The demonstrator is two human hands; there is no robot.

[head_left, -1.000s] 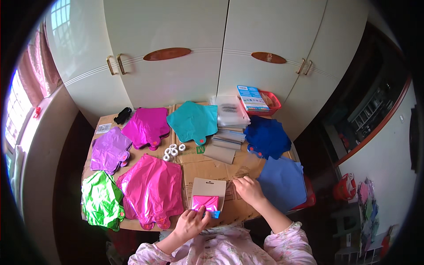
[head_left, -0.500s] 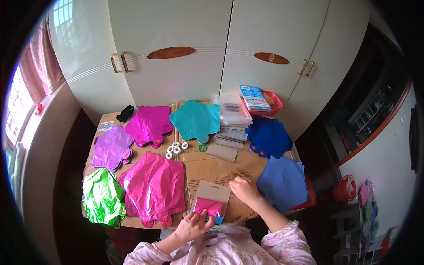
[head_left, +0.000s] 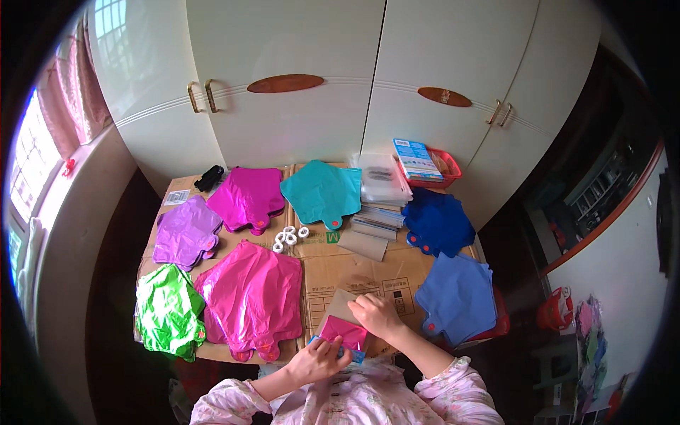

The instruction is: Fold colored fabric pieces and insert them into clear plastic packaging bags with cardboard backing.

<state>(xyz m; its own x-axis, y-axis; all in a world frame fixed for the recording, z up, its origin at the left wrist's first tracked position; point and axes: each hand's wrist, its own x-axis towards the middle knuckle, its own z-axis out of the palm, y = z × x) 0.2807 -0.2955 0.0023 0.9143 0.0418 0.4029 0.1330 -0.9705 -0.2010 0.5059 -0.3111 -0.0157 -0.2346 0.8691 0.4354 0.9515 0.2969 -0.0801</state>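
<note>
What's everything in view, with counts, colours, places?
Cardboard-covered table: one, brown, centre
Foil piles: seven; green, hot pink, lilac, magenta, teal, navy, blue; around table
Small rolls: about five, white, centre
Loose cards: one stack, grey, right of rolls
Plastic sleeves: one pile, clear, far edge
Basket: one, red, far right
Printed pack: one, blue, on basket
Unclear item: one, black, far left
Cupboard: one, white, behind
Curtain: one, pink, left
Backing card: one, beige, near edge
Foil packet: one, pink, on card
Left hand: one, gripping packet
Right hand: one, over card
</note>
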